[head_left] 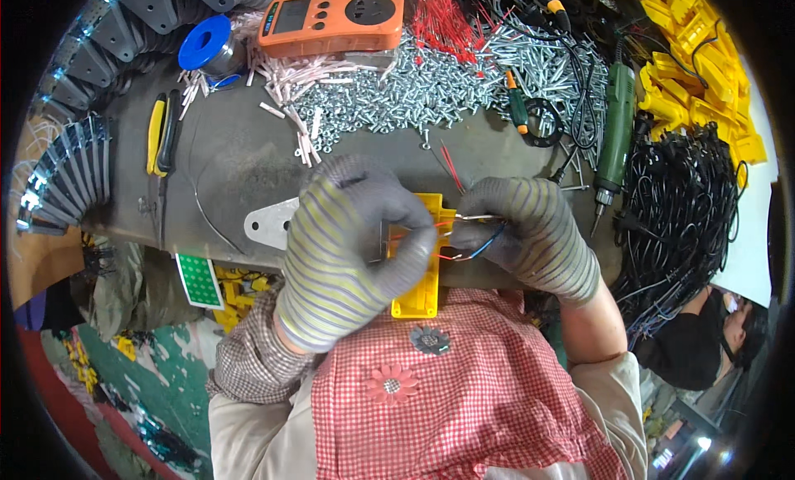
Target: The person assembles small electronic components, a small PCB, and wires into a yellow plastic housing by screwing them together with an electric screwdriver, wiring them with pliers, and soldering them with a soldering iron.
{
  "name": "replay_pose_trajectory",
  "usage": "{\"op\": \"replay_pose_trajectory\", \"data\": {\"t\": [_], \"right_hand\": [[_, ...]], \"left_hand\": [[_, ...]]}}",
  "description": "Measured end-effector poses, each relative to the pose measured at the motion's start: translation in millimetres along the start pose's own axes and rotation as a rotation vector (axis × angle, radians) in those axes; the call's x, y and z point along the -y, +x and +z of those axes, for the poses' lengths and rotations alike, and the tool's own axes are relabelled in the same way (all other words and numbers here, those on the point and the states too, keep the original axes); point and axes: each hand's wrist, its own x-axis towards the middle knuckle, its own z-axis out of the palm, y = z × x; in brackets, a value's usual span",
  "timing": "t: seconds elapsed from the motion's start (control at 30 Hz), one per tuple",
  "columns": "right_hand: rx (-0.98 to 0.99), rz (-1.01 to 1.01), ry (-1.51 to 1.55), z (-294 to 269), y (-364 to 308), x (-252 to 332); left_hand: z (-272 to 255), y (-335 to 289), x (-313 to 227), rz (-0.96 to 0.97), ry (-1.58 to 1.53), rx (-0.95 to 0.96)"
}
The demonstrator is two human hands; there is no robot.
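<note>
Both my hands wear grey gloves with yellow-green stripes and meet over a yellow plastic housing (420, 300) at the table's near edge. My left hand (352, 248) is closed, thumb and forefinger pinching thin red wires (400, 236) above the housing. Closed too is my right hand (534, 236), its fingertips gripping a blue wire (487, 243) and a lighter lead beside it. Bare wire ends from both sides come close together between the hands; whether they touch I cannot tell. A grey metal plate with holes (263, 224) lies just left of my left hand, partly covered by it.
Yellow-handled pliers (157, 136) lie at left, below a blue solder spool (206, 45). Behind are an orange meter (331, 22), heaped screws (389, 95) and red wires (443, 24). At right are a green electric screwdriver (615, 124), black cables (675, 215), yellow housings (687, 91) and another person (696, 339).
</note>
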Motion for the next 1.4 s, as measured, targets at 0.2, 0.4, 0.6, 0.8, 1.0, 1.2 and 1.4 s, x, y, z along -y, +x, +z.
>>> {"op": "replay_pose_trajectory", "data": {"t": [0.2,0.4,0.6,0.8,1.0,1.2,1.4], "right_hand": [[0.055,0.183,0.207,-5,-3,-9],[0.038,0.164,0.25,-1,-9,-25],[-0.001,0.159,0.229,0,-5,-19],[-0.071,0.321,0.413,7,4,8],[-0.516,0.126,0.346,14,-10,5],[-0.281,-0.04,0.106,21,-21,2],[-0.355,0.092,0.108,33,-22,1]], "left_hand": [[12,-2,1,0.136,0.345,-0.01],[14,-7,9,0.202,0.455,-0.002],[17,-7,4,0.183,0.379,-0.045],[15,-6,8,0.293,0.474,-0.082],[8,-5,9,0.17,0.24,-0.028],[5,-5,11,0.084,0.1,0.034],[3,-1,10,0.04,0.06,0.073]]}}
